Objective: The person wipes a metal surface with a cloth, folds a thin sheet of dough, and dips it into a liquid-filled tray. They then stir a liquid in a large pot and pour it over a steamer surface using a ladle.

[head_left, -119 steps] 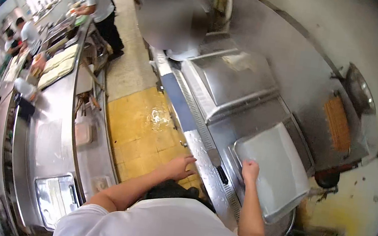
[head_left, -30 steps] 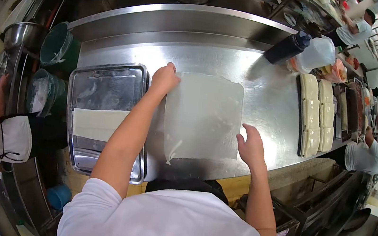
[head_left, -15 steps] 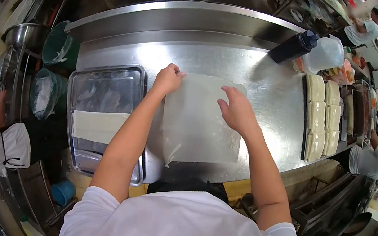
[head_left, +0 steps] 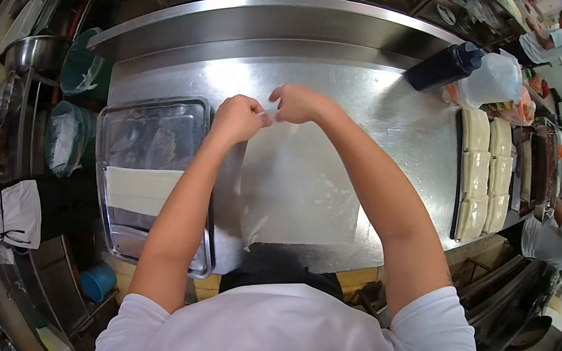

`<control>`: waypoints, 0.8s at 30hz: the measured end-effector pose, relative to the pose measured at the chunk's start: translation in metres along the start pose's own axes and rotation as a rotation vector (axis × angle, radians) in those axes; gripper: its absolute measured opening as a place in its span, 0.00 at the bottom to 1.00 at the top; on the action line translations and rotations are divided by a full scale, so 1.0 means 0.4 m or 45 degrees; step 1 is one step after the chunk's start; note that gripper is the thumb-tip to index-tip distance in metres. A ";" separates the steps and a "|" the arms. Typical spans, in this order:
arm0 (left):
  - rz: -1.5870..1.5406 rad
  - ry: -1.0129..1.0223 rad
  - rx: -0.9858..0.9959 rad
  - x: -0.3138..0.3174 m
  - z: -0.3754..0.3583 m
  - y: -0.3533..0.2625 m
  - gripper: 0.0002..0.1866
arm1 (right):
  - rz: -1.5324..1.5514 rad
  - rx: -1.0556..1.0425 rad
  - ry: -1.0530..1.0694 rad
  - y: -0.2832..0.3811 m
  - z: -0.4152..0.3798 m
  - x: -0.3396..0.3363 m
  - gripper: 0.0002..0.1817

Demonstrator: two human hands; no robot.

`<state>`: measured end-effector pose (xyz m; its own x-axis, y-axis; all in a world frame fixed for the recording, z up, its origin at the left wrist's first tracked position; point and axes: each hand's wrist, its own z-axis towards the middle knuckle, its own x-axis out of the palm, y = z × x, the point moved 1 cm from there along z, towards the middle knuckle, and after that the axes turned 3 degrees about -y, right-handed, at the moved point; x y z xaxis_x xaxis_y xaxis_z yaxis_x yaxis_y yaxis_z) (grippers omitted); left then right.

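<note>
A thin translucent plastic sheet (head_left: 297,185) lies on the steel table, its near left corner crumpled. My left hand (head_left: 237,120) is closed in a pinch on the sheet's far left corner. Close beside it, my right hand (head_left: 297,104) is bent inward with its fingers curled on the same corner, a bit of clear plastic showing between the two hands. To the left of my left forearm is a metal tray (head_left: 102,173) with a flat white rectangular slab (head_left: 141,189) in it; my forearm overlaps its right rim.
On the right, a dark tray (head_left: 453,230) carries several cream-coloured rectangular blocks (head_left: 476,173). A dark bottle (head_left: 444,67) and a translucent plastic container (head_left: 493,83) stand at the back right. Green bins (head_left: 72,141) are left of the table. Other people work at both sides.
My right hand has moved left and away from my body, from over the sheet to its far left corner. My left hand has shifted slightly left, lifting that corner.
</note>
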<state>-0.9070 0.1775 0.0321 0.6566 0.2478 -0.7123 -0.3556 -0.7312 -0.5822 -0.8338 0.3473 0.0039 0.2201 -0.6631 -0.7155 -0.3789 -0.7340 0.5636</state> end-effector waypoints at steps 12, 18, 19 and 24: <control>-0.049 0.049 0.019 0.001 0.076 0.081 0.16 | -0.607 0.203 0.440 -0.228 -0.103 -0.065 0.16; -0.038 0.177 -0.001 0.063 0.143 0.128 0.18 | -0.544 0.043 -0.087 -0.332 -0.237 -0.058 0.08; -0.041 0.178 0.008 0.068 0.148 0.131 0.18 | -0.520 -0.022 -0.197 -0.336 -0.249 -0.057 0.07; -0.026 0.146 0.002 0.071 0.135 0.126 0.18 | -0.210 0.203 -0.176 -0.338 -0.289 -0.058 0.05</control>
<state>-0.9420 0.1819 -0.0387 0.7355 0.1884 -0.6508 -0.3425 -0.7255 -0.5970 -0.6838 0.4451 -0.0081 0.1702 -0.5018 -0.8481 -0.4875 -0.7908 0.3701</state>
